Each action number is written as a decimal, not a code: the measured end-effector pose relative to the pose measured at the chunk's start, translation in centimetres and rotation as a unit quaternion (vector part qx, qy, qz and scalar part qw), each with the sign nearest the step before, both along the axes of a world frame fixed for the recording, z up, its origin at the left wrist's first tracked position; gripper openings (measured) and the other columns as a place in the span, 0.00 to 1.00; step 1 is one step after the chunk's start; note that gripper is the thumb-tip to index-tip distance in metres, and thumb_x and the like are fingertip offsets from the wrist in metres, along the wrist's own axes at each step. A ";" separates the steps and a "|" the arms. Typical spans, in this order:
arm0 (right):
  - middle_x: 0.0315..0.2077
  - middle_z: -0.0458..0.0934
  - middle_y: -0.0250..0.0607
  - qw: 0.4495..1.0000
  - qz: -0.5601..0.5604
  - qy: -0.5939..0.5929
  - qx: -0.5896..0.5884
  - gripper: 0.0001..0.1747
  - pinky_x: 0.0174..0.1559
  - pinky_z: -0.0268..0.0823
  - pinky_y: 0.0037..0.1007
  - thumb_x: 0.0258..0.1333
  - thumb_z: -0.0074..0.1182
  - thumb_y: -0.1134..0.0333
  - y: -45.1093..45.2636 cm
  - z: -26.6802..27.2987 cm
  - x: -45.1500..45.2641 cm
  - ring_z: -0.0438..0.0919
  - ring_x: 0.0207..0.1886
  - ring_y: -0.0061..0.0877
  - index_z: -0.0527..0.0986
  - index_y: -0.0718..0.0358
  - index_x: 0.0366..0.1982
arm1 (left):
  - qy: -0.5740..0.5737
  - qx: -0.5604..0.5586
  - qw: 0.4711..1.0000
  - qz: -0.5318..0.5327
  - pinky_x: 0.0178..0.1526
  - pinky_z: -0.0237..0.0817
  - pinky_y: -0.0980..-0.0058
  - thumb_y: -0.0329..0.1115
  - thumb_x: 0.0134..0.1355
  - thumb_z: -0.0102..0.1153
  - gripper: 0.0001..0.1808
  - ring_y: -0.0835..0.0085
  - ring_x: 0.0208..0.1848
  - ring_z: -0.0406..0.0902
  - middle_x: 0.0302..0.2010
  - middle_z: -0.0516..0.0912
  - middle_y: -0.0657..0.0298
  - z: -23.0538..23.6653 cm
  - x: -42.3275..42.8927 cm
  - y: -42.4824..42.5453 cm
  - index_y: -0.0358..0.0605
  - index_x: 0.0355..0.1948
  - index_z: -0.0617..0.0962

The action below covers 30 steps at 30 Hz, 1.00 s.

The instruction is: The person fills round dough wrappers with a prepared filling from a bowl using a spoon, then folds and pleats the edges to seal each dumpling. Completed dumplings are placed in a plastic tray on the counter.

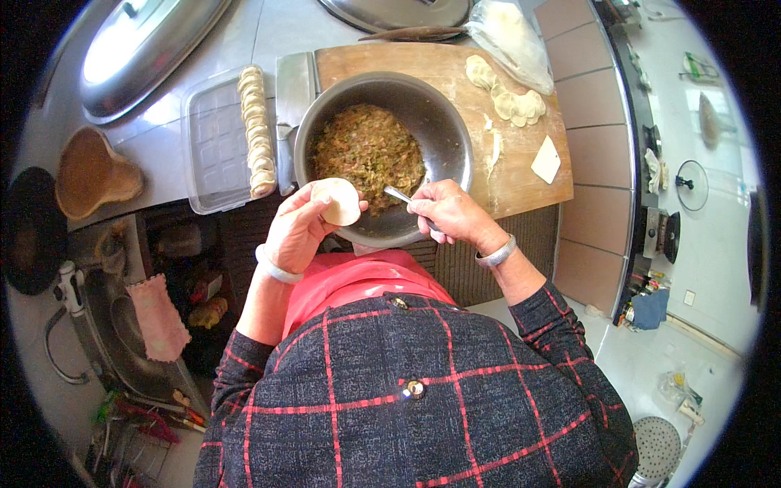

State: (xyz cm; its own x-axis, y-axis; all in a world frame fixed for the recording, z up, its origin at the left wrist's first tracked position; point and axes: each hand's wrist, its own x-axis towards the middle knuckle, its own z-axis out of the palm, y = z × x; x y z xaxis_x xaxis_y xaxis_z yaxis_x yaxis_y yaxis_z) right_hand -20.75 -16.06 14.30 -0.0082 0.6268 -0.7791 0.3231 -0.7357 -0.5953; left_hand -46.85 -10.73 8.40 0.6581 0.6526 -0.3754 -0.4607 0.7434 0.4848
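Observation:
A round dough wrapper (pixel 339 201) lies flat on the fingers of my left hand (pixel 303 227), above the near left rim of a metal bowl (pixel 444 116). Chopped filling (pixel 366 146) fills much of the bowl. My right hand (pixel 454 213) grips the handle of a metal spoon (pixel 399 195), whose tip is over the near side of the filling. Left of the bowl, a row of filled dumplings (pixel 255 128) lines the right side of a clear plastic tray (pixel 213 146). More round wrappers (pixel 515 105) overlap on the wooden board (pixel 518 195) under the bowl.
A cleaver (pixel 295 91) lies between tray and bowl. A white scraper (pixel 546 160) and dough scraps (pixel 494 146) are on the board. Beyond its far right edge sits a plastic bag (pixel 509 43). Large metal lids (pixel 152 55) stand at the back, and a brown gourd-shaped scoop (pixel 94 174) is far left.

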 end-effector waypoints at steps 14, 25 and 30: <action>0.18 0.77 0.35 0.982 -0.097 0.163 0.015 0.13 0.11 0.55 0.17 0.67 0.53 0.64 -0.4 -2.0 -0.2 0.68 0.10 0.14 0.78 0.68 0.36 | 0.002 -0.002 1.000 -0.002 0.64 0.70 0.54 0.29 0.70 0.52 0.18 0.48 0.58 0.80 0.54 0.81 0.46 -0.1 0.0 0.1 0.30 0.58 0.73; 0.18 0.77 0.34 0.969 -0.142 0.196 0.051 0.13 0.11 0.54 0.17 0.69 0.52 0.62 -0.8 -2.3 -0.2 0.67 0.11 0.14 0.78 0.67 0.38 | 0.046 0.038 0.998 -0.015 0.66 0.68 0.55 0.32 0.73 0.45 0.20 0.49 0.60 0.78 0.56 0.80 0.45 0.1 0.4 0.2 0.28 0.61 0.72; 0.19 0.77 0.32 0.972 -0.142 0.160 0.096 0.13 0.12 0.56 0.17 0.69 0.52 0.62 -1.2 -0.7 -0.7 0.68 0.12 0.13 0.77 0.67 0.39 | 0.045 0.003 0.999 0.018 0.63 0.70 0.57 0.34 0.74 0.44 0.20 0.54 0.58 0.80 0.55 0.81 0.47 -0.3 1.7 1.0 0.28 0.59 0.73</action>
